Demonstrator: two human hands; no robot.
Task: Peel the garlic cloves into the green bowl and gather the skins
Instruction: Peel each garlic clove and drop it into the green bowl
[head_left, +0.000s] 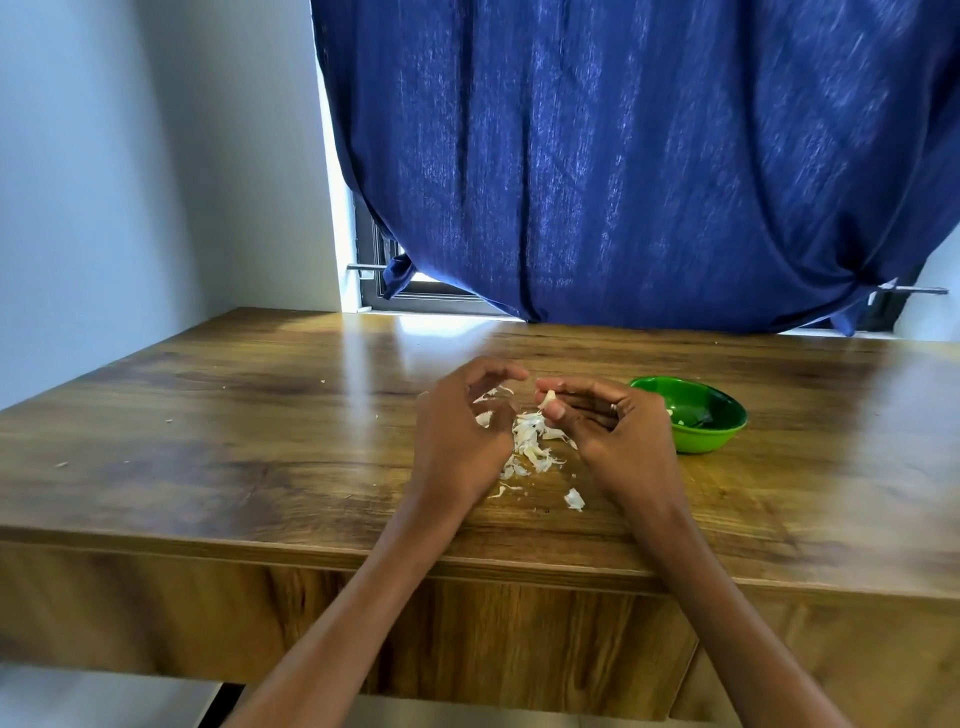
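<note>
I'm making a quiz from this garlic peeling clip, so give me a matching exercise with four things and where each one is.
Column one:
1. green bowl
2. garlic skins
3. garlic clove
4. blue curtain

Column two:
A. pinched in the right hand
B. hanging behind the table
C. on the table, right of both hands
D. scattered on the table between the hands

Pairs: 1-C, 2-D, 3-A, 4-B

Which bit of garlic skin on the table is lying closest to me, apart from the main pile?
The lone white papery skin flake lies nearest the wooden table's front edge, below the main pile of skins.
</note>
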